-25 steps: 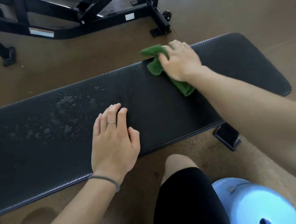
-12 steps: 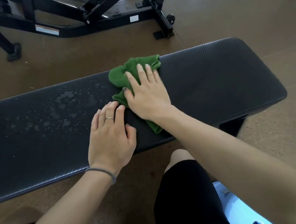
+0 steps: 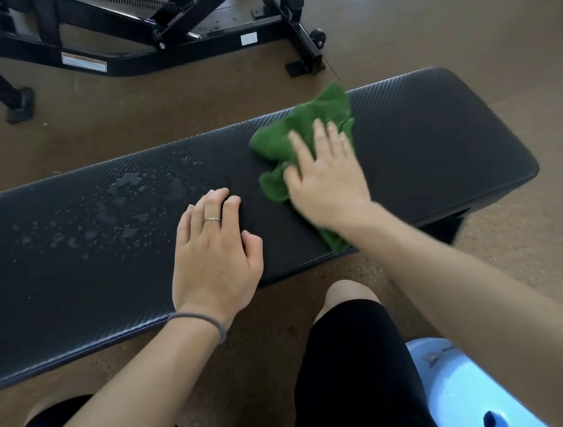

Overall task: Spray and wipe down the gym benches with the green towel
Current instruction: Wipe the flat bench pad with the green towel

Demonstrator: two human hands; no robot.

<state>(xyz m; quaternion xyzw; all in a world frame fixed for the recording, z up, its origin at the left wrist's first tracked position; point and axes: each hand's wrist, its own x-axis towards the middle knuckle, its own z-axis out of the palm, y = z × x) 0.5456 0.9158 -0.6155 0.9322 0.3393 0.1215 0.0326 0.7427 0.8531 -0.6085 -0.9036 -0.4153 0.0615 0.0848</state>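
A long black padded bench [image 3: 439, 150] runs across the view from lower left to upper right. Spray droplets [image 3: 128, 207] lie on its left half. A crumpled green towel [image 3: 299, 129] lies on the pad right of centre. My right hand [image 3: 328, 181] presses flat on the towel with straight fingers and is blurred by motion. My left hand [image 3: 215, 250], with a ring and a grey wrist band, rests on the pad just left of the towel, fingertips slightly bent, holding nothing.
A black metal frame of another machine [image 3: 160, 42] stands on the brown floor behind the bench. A light blue round object [image 3: 469, 391] sits at the lower right beside my knee [image 3: 346, 293]. One bench foot [image 3: 453, 227] shows under the right end.
My right hand swept the towel left toward my left hand, then back to the right along the pad. The left hand stayed in place. The droplets look untouched.
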